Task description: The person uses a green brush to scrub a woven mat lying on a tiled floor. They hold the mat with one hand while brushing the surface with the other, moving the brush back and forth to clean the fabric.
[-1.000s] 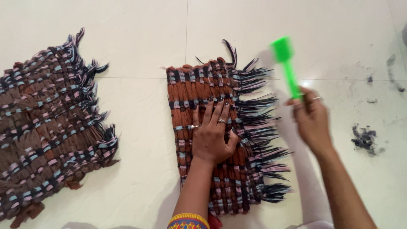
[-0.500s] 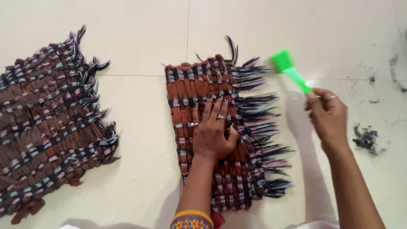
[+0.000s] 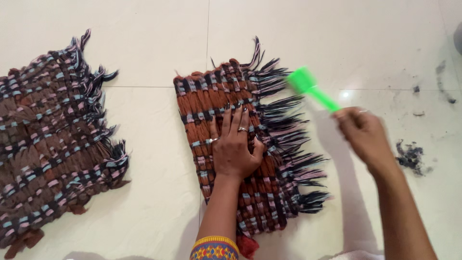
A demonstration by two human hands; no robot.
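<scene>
I look down on a pale tiled floor (image 3: 154, 43). At centre lies a small woven mat (image 3: 219, 103) of rust-brown, black, pink and pale blue strips, its loose fringe (image 3: 293, 144) fanning toward three o'clock. My left hand (image 3: 234, 147) lies flat on it, palm down, fingers spread and pointing to twelve o'clock, gripping nothing; rings show on two fingers and a patterned cuff (image 3: 214, 249) sits at the wrist, cut off by the bottom edge. At about two o'clock from that hand, my right hand (image 3: 364, 137) is closed around the handle of a bright green brush (image 3: 310, 89), whose flat head points to ten o'clock and hovers just over the fringe tips; both hand and brush are motion-blurred, so I cannot tell whether bristles touch the fringe. A second, larger mat (image 3: 53, 139) in the same colours lies at nine o'clock, cut off by the left edge. Dark fluff (image 3: 410, 156) lies at three o'clock. I see no packages, labels or signs.
</scene>
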